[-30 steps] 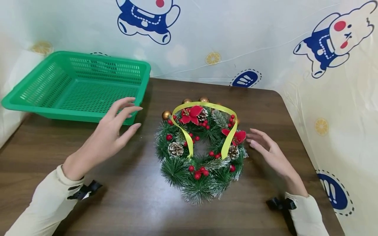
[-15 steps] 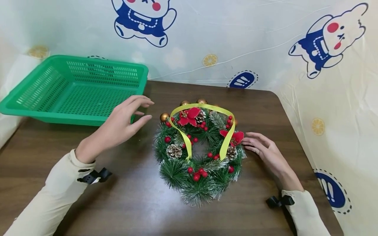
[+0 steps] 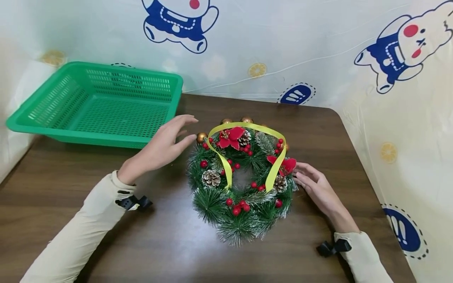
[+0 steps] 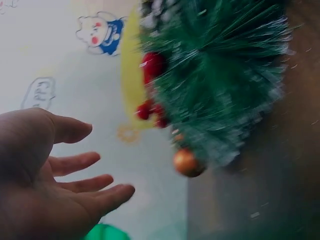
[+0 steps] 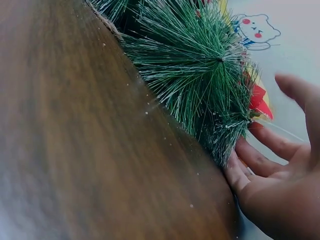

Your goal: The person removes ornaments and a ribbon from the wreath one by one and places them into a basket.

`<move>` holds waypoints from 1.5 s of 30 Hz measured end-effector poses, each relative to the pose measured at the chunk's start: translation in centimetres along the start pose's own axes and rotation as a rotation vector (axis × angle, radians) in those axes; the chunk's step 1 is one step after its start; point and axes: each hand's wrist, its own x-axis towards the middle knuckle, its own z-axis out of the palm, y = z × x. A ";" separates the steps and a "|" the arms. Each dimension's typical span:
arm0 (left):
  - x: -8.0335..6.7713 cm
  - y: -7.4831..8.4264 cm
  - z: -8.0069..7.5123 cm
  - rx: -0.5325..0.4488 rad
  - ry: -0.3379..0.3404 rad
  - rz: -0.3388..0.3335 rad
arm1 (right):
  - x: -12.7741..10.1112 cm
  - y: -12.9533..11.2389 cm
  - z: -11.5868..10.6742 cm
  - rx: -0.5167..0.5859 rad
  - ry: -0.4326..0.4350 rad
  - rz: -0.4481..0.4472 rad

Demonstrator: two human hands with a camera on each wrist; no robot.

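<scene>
Head view, left to right: a green perforated basket (image 3: 102,106) sits at the table's far left corner, tilted, with nothing visible inside it. Next comes the left hand (image 3: 164,147), fingers straight and spread, holding nothing, its fingertips just beside a gold bauble (image 3: 201,137) on the wreath's upper left edge; whether they touch it cannot be told from this view. The wreath (image 3: 242,181) lies flat on the brown table (image 3: 141,243) at centre, set with pine cones, red berries and red flowers, and a yellow ribbon (image 3: 247,127) loops over its upper half. The right hand (image 3: 316,188) is at the wreath's right edge, fingers relaxed and extended, nothing clasped.

Left wrist view settles the doubt: the left hand (image 4: 45,185) is open-palmed and apart from the bauble (image 4: 187,162), with backdrop showing between them. The picture is blurred.

Right wrist view shows what the head view does not: the right hand's fingers (image 5: 260,157) touch the frosted needle tips at the wreath's (image 5: 195,70) underside edge, where it meets the table (image 5: 75,150).
</scene>
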 end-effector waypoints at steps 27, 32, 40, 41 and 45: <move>0.8 -5.5 4.3 -0.504 -0.082 -0.259 | 0.1 -0.2 -0.2 -0.235 0.041 0.018; 1.1 -5.9 4.4 -0.542 -0.095 -0.273 | -0.1 -0.1 -0.3 -0.350 0.069 0.007; 1.3 -7.2 4.6 -0.703 -0.105 -0.292 | 0.0 0.2 -0.4 -0.361 0.072 -0.019; 1.3 -7.2 4.7 -0.701 -0.104 -0.291 | 0.0 0.3 -0.4 -0.357 0.072 -0.024; 1.1 -7.1 4.7 -0.635 -0.095 -0.308 | 0.0 0.4 -0.3 -0.354 0.068 -0.029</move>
